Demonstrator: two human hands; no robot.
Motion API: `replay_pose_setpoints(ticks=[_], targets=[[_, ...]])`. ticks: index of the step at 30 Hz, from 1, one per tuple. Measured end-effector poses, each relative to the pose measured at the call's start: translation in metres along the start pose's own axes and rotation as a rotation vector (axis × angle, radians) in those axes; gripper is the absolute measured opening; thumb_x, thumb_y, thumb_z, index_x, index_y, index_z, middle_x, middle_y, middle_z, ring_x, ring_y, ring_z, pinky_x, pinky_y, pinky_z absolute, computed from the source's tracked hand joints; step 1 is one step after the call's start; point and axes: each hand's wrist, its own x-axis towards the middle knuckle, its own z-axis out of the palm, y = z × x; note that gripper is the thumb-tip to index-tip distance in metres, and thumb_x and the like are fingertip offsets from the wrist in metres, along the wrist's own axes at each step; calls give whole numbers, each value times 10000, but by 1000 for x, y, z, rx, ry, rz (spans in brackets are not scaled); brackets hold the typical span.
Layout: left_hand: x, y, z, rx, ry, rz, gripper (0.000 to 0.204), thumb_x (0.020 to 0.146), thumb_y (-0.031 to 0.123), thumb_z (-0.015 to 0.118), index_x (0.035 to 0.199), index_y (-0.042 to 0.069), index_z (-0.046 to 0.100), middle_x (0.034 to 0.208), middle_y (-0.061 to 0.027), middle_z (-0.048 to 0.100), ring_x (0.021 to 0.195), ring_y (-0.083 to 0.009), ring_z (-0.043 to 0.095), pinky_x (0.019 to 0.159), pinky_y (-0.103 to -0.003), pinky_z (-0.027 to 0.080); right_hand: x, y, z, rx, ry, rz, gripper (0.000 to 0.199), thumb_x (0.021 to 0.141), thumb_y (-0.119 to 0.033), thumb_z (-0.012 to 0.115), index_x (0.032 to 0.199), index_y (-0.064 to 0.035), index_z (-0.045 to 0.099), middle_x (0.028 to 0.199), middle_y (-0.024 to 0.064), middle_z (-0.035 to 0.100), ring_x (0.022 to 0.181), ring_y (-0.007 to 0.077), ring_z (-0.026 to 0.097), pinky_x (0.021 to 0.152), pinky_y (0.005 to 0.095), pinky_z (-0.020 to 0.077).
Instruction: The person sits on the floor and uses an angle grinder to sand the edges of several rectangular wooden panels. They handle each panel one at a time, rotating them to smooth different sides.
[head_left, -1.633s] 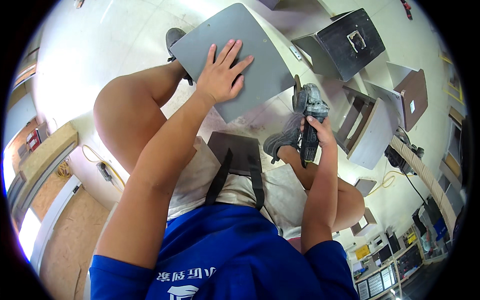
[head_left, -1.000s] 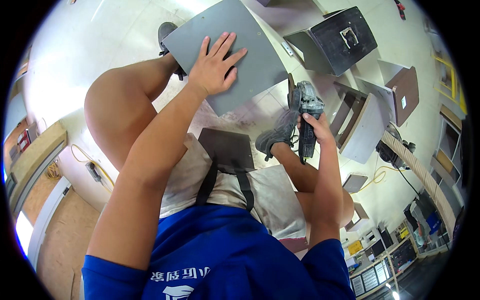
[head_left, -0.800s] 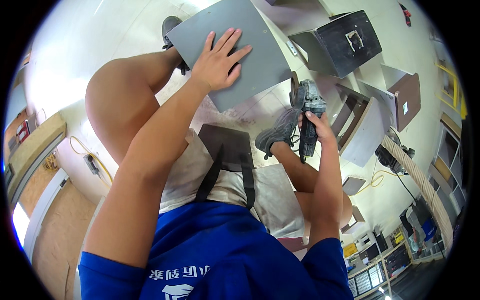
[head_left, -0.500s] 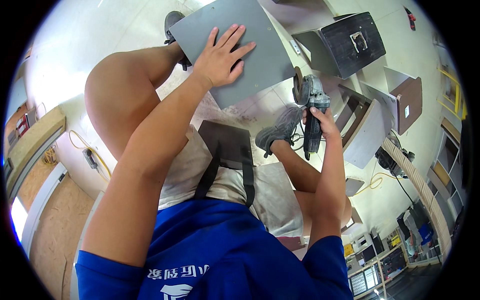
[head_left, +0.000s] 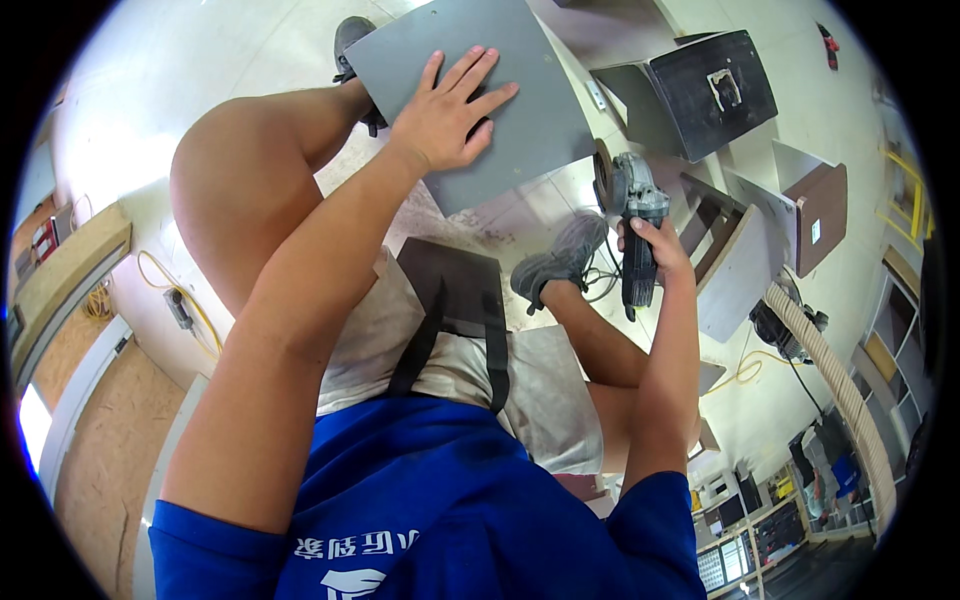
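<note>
My left hand (head_left: 447,112) lies flat with spread fingers on a grey board (head_left: 545,95), which sits in front of me between my feet. In my right hand (head_left: 657,245) is an angle grinder (head_left: 638,212), its fingers wrapped round the dark body. The grinder's brown disc (head_left: 603,172) stands close to the board's right corner; whether the two touch I cannot tell. A cable runs from the grinder's rear past my right shoe (head_left: 562,262).
To the right stand a black box-like piece (head_left: 712,95) with a rough cut-out and several grey and brown panels (head_left: 745,275). A thick beige hose (head_left: 845,385) curves along the right. At left lies a yellow cord (head_left: 205,335) near a wooden frame (head_left: 85,245).
My right hand has shifted the grinder slightly right, and its body has tilted a little. My left hand stays spread on the board.
</note>
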Motion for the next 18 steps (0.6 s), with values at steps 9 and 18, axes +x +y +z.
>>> replay_pose_setpoints(ticks=[9, 18], targets=[[2, 2, -2, 12, -25, 1, 599, 875, 267, 570, 1471, 260, 515, 1642, -126, 294, 1529, -299, 246, 1218, -609, 158, -2, 12, 10, 63, 24, -16, 351, 871, -180, 791, 1096, -5, 588, 828, 122, 689, 694, 230, 691, 650, 368, 575], [3, -1, 0, 25, -11, -1, 575, 878, 278, 584, 1450, 261, 536, 1630, -128, 314, 1523, -288, 257, 1213, -615, 169, -13, 53, 47, 157, 139, -100, 311, 863, -174, 798, 1038, 9, 618, 817, 117, 692, 676, 222, 689, 645, 361, 588]])
